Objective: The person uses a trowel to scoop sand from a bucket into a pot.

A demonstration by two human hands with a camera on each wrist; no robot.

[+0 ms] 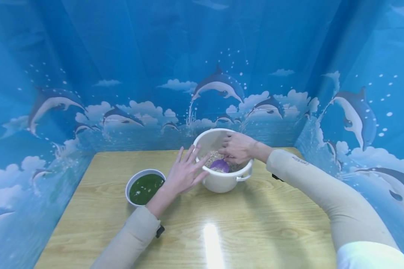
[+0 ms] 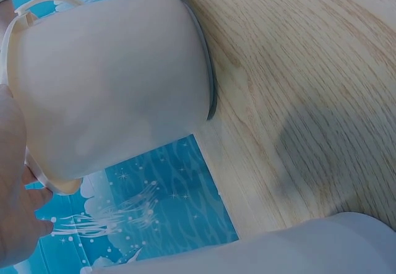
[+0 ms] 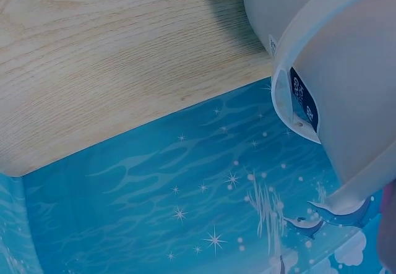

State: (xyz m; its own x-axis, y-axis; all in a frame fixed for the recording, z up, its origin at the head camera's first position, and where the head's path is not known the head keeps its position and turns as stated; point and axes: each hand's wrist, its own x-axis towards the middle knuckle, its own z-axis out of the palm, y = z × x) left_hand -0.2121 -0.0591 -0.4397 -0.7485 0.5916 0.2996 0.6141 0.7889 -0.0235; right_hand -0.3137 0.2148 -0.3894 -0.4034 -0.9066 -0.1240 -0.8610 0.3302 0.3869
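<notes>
White pot (image 1: 222,182) w/ grain + purple scoop (image 1: 220,165); right hand (image 1: 238,147) grips scoop, left hand (image 1: 185,172) flat on pot; green-filled bowl (image 1: 144,186) nearby.

You see a cream-white bucket (image 1: 222,183) holding beige grain and a purple scoop (image 1: 219,165), a white bowl (image 1: 132,183) of dark green liquid, a pale wood-grain table (image 1: 262,220), and blue dolphin-print curtains (image 1: 121,74).
</notes>
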